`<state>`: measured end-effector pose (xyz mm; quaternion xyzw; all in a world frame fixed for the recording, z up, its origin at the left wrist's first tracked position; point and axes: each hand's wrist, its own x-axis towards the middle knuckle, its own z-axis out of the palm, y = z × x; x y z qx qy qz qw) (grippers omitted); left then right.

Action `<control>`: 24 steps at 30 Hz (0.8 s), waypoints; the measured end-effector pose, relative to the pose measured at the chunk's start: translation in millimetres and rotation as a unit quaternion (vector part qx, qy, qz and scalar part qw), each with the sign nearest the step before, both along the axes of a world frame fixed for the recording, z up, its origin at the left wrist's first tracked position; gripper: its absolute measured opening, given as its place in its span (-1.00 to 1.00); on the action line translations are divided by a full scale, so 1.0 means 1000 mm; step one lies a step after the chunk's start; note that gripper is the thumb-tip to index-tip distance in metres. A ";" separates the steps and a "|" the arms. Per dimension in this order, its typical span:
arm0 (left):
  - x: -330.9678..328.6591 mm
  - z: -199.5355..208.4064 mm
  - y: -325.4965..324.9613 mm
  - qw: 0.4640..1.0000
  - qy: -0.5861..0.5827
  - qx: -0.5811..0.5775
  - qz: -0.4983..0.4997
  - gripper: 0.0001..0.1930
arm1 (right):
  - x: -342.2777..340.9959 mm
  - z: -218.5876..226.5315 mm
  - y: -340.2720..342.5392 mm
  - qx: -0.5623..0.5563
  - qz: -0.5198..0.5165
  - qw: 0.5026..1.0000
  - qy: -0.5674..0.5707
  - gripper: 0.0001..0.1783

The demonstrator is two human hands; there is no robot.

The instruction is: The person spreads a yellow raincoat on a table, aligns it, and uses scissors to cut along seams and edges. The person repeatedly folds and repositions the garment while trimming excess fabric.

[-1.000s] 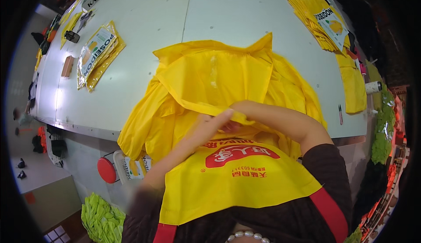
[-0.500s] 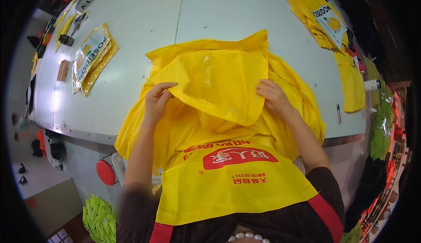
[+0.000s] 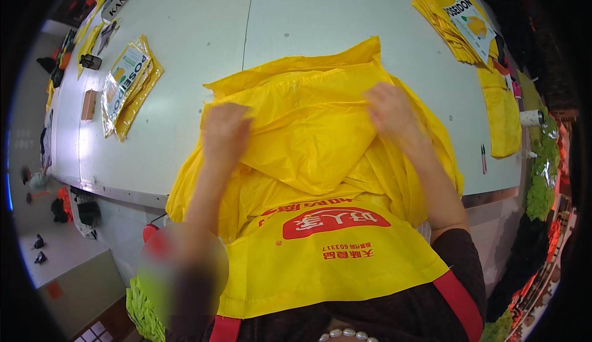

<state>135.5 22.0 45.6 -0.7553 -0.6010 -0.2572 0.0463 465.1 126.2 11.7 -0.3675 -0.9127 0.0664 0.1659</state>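
A yellow garment of thin, shiny cloth (image 3: 308, 148), with a piece shaped like a hood, lies bunched at the near edge of the table. My left hand (image 3: 227, 131) is on its left side, and my right hand (image 3: 394, 115) is on its right side at about the same height. Both hands are smeared by motion, but their fingers curl closed on the garment's cloth, which stretches between them. The hood-like piece hangs down toward me in a rounded point. Its inside is out of sight.
Yellow packets in clear bags (image 3: 131, 83) lie on the left of the pale table (image 3: 185, 33). A stack of yellow packets (image 3: 447, 18) sits at the far right, near folded yellow cloth (image 3: 501, 117). A thread cone (image 3: 531, 118) and a slim pen-like tool (image 3: 483, 159) are nearby.
Both hands have moved away from me, taking the hood-like piece's edge with them. The open hollow in the cloth has folded over and now lies flatter.
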 end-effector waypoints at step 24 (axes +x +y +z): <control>0.069 -0.125 0.092 0.988 -0.113 -0.069 0.073 -0.74 | 0.436 -0.145 -0.070 -0.017 -0.632 0.762 -0.143 -0.47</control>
